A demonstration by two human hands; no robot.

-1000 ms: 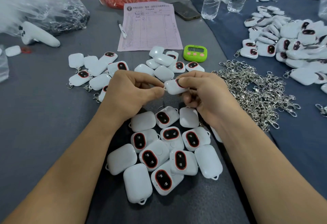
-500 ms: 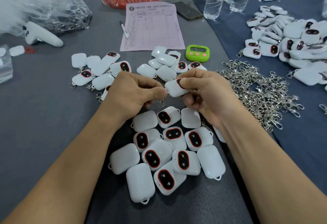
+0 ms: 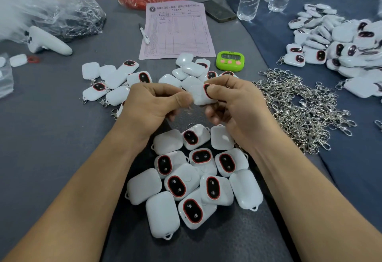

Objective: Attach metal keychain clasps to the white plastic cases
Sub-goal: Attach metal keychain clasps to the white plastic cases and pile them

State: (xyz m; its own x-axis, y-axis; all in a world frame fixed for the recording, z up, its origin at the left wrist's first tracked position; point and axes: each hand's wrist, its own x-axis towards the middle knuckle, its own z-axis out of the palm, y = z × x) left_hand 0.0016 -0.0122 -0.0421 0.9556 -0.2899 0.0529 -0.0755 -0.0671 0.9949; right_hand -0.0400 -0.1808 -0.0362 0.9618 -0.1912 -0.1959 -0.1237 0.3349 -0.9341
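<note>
Just above the counter [image 3: 51, 137], the right hand [image 3: 237, 104] closes its grip round a white case's [image 3: 199, 96] right end; the left hand [image 3: 153, 104] pinches its left edge.

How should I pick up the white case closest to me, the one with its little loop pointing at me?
Pinch the white case across its two long smooth sides, coming straight down from above. It lies flat, blank side up, with nothing on top of it, and that hold keeps the loop at its near end free.
</note>
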